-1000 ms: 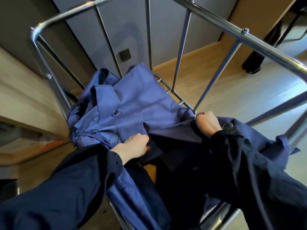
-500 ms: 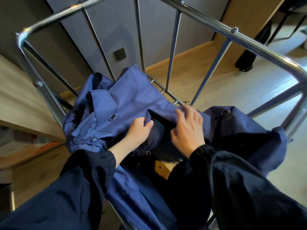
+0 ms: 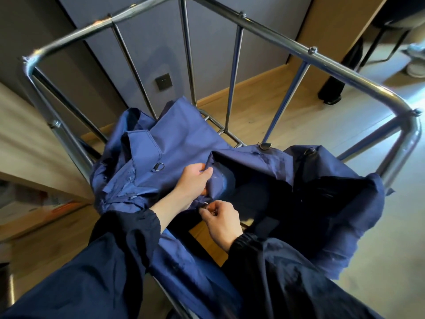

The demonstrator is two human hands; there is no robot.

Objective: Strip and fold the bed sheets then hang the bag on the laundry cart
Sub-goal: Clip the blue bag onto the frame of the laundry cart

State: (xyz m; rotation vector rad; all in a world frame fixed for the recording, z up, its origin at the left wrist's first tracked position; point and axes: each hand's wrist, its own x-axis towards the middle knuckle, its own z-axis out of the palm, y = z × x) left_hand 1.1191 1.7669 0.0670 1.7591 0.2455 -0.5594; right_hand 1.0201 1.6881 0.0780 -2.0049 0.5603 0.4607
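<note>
Left hand gripped a fold of the blue laundry bag inside the chrome cart frame; right hand pinched a small metal ring at its edge.

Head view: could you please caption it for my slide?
Left hand grips the blue laundry bag; right hand pinches a metal fitting, inside the cart.

Daylight from right, floor washed pale; glare streaks on cart rail; bag interior in deep shadow; left edge blurred; wide-angle bending at corners.
</note>
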